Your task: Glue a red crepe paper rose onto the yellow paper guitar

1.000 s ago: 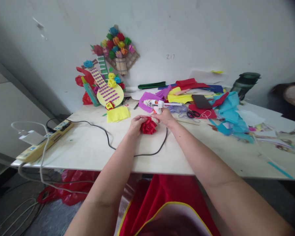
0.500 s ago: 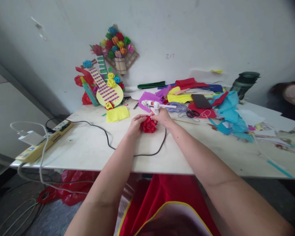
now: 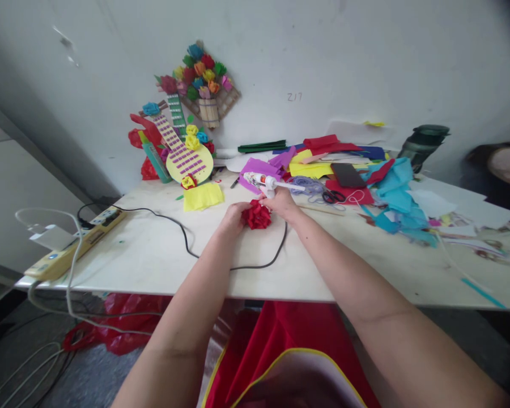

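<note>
At the far left, well apart from the fingers, a yellow power strip point(image 3: 49, 267) lies on the table point(image 3: 153, 258). From it a black cord point(image 3: 182, 228) runs toward the person, goes behind the left forearm and bends up toward the right hand. Beyond the left fingers and to their left lies a piece of yellow paper point(image 3: 203, 196).

The left hand point(image 3: 234, 217) has its fingers bent and closed on the left side of a red paper flower point(image 3: 258, 216). So this flower is just between the two hands, close over the table. The right hand point(image 3: 283, 204) is wrapped around the handle of a glue gun point(image 3: 263, 180), whose body is just beyond the fingers; a white stick reaches out of it to the right. Whether the right fingertips also touch the flower, I cannot tell, and the nozzle is not clear.

The step in hand seems to be gluing the petals. In my judgement, the next move calls for a steady left hold, with the fingers kept away from the hot tip.

To the right of the right fingers, apart from them, are black scissors point(image 3: 334, 196).
</note>
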Demonstrator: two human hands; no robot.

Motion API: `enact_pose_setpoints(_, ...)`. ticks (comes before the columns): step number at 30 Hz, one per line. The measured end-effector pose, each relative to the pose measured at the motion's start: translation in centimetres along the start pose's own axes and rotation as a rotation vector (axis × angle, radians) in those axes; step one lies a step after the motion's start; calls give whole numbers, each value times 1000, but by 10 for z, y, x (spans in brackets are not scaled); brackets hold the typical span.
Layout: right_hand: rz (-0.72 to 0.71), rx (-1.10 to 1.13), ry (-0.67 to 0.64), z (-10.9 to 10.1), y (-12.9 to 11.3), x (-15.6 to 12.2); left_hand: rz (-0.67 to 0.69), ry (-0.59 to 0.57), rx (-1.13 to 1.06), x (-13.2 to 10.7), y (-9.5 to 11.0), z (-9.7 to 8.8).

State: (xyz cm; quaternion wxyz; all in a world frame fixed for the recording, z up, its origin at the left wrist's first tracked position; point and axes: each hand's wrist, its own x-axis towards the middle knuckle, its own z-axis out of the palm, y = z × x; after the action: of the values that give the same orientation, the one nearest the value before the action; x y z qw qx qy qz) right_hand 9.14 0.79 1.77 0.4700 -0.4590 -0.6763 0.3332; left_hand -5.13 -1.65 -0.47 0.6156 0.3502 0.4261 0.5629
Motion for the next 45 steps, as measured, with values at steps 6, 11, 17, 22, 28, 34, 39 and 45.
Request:
enact_pose_setpoints(6,-37,40,0,0,10,3,51,-22,58,-3,-1,0)
enact_pose_setpoints(11,-15,156,7,-3,13,5,89,-46,77,-3,-2,-2)
enact_pose_setpoints(17,-14,64,-4,-1,15,8,101,-68,105,2,-5,-5)
enact_pose_setpoints(22,-42,-46,18,2,13,8,104,-56,97,2,-6,-5)
enact_pose_setpoints(28,-19,-82,28,2,10,6,86,-57,87,-1,-3,-3)
enact_pose_setpoints(34,-29,-145,14,3,10,6,60,-57,43,-4,-2,0)
enact_pose_setpoints(39,-46,-146,-16,3,10,6,54,-90,17,-4,-2,-1)
enact_pose_setpoints(45,-123,-150,2,3,10,4,83,-71,15,-3,-2,-2)
